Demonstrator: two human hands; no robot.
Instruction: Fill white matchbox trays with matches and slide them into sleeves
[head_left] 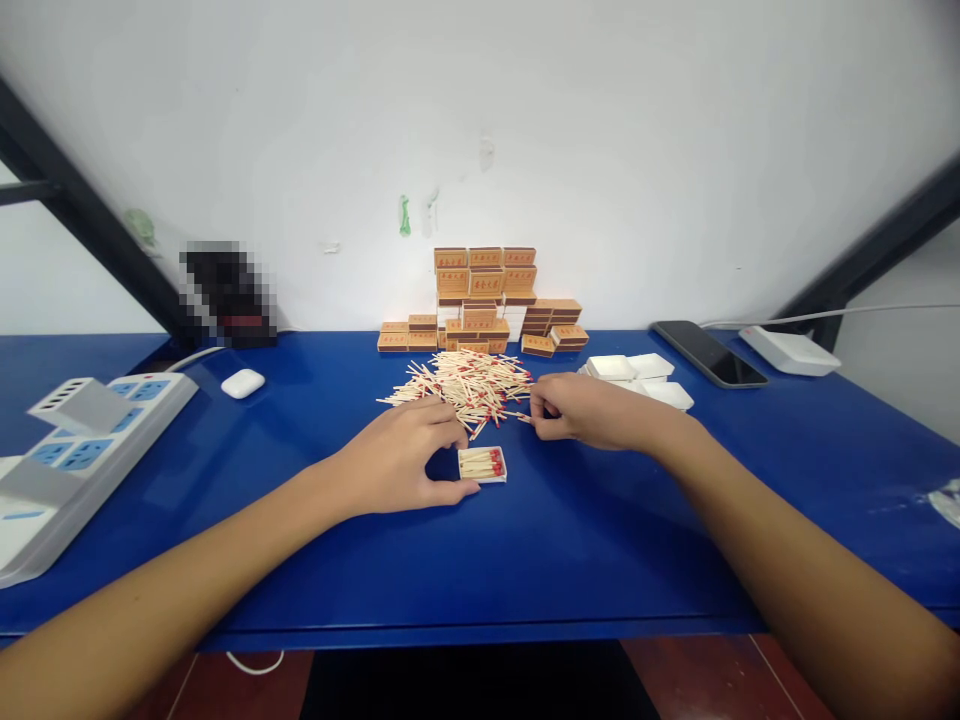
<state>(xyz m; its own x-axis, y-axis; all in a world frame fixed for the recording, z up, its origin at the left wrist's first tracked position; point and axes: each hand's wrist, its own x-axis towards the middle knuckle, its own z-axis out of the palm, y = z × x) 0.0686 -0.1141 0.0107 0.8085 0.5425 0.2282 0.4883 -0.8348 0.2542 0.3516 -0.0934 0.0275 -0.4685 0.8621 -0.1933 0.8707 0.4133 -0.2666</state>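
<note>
Power strip (pixel 86 455) runs along the left edge of the blue surface (pixel 375 580), slanting toward the front-left corner. White earbud case (pixel 243 383) lies just right of its far end, with a stretch of blue between it and the left hand (pixel 409 450). Left hand: thumb and forefinger curved around the left end of the matchbox tray (pixel 487 481), gripping it at front and back corners. Tray lies flat near mid-surface, part-filled with matches, red heads right; a broad blue strip runs from it to the front edge. Loose match pile (pixel 465 385) spreads just behind the tray. Behind that, matchboxes (pixel 480 282) stand stacked at the back edge, by the wall. Right hand (pixel 577 408) beside the pile's right side, thumb and fingertips pinching matches (pixel 523 416); exact count unclear. White trays (pixel 664 395) sit just behind its wrist. Phone (pixel 709 353) lies slanted near the back edge; white device (pixel 791 350) sits at the back-right corner. Room runs forward from these along the right edge.
</note>
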